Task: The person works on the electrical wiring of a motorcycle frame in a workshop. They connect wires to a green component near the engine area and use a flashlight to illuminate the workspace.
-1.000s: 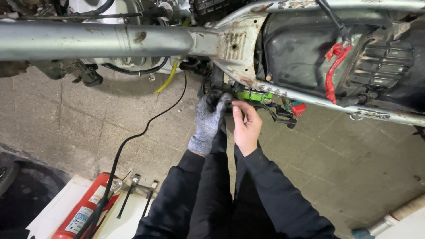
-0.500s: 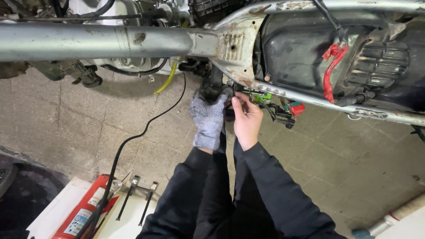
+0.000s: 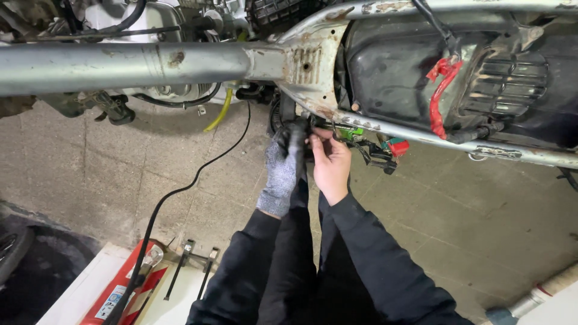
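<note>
Between both hands' grip, black connector (image 3: 299,139)

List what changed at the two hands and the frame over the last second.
The gloved left hand crept up and closed round the black part under the frame joint; a second ago it sat lower. The bare right hand slid left, away from the red connector, fingertips now on the wires by the green connector. Frame, red hose and extinguisher stayed put.
</note>
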